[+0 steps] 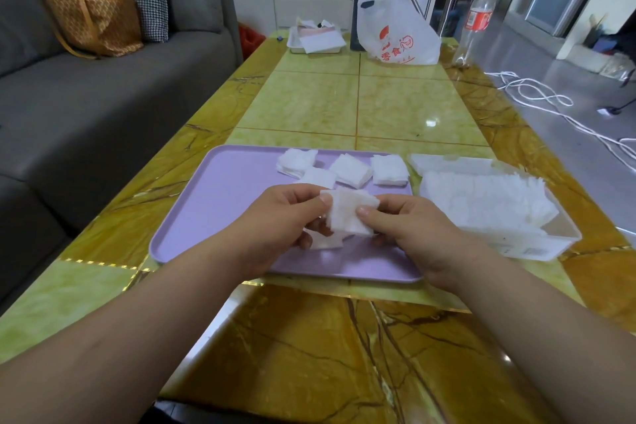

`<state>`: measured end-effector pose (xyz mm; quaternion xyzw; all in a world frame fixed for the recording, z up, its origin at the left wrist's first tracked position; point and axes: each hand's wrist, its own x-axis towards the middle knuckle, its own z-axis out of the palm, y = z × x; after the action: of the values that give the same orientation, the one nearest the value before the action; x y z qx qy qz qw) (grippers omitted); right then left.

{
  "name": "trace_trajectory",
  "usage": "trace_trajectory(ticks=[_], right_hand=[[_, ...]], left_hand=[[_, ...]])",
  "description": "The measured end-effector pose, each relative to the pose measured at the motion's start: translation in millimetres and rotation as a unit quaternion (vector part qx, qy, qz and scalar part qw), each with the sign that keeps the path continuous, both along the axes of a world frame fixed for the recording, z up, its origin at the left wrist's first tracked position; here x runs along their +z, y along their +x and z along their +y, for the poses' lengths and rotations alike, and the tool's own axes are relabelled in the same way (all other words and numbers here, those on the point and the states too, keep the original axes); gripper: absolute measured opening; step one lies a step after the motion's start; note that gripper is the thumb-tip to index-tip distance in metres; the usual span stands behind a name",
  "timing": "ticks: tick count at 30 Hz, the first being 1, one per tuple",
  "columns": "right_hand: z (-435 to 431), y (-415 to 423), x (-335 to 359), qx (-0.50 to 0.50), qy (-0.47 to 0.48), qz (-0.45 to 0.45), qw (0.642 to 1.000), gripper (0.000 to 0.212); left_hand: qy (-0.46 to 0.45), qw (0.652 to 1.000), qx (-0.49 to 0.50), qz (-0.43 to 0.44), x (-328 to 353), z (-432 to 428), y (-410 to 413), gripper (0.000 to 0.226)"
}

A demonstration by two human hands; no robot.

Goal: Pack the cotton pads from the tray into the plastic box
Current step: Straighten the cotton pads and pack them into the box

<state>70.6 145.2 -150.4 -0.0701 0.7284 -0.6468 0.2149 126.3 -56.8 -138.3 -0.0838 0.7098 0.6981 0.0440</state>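
Cotton pads point(349, 213), a fanned stack, hang over the tray point(213, 203) in a pinching grip from left hand point(275, 220) and right hand point(409, 227), and loose lower pads could slip out before reaching the crowded plastic box point(557, 241).

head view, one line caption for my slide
Left hand and right hand hold a stack of cotton pads over the purple tray, plastic box alongside.

Grey sofa point(103, 79) beside marble table point(378, 107)
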Motion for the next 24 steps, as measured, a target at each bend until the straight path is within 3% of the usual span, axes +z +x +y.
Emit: trace_trajectory(ticks=[4,11,15,17,21,24], right_hand=[[-4,0,-2,-0.031,0.011,0.006,0.999,0.015],[-5,-2,-3,-0.039,0.015,0.002,0.999,0.014],[-4,-4,-6,-0.055,0.027,0.008,0.998,0.018],[-5,-5,-7,-0.066,0.033,0.012,0.997,0.018],[-8,-5,-9,-0.073,0.016,0.014,0.997,0.014],[-8,-2,-7,-0.057,-0.001,0.009,0.998,0.009]], left_hand=[[-0.058,0.998,0.026,-0.003,2,-9,1,0.024],[-0.081,0.996,0.022,0.009,4,-10,3,0.021],[-0.181,0.975,0.109,0.07,7,-12,1,0.024],[-0.172,0.97,0.141,0.097,12,-19,-2,0.024],[-0.023,0.996,0.022,0.081,17,-19,3,0.021],[-0.097,0.992,0.003,0.081,10,-6,5,0.016]])
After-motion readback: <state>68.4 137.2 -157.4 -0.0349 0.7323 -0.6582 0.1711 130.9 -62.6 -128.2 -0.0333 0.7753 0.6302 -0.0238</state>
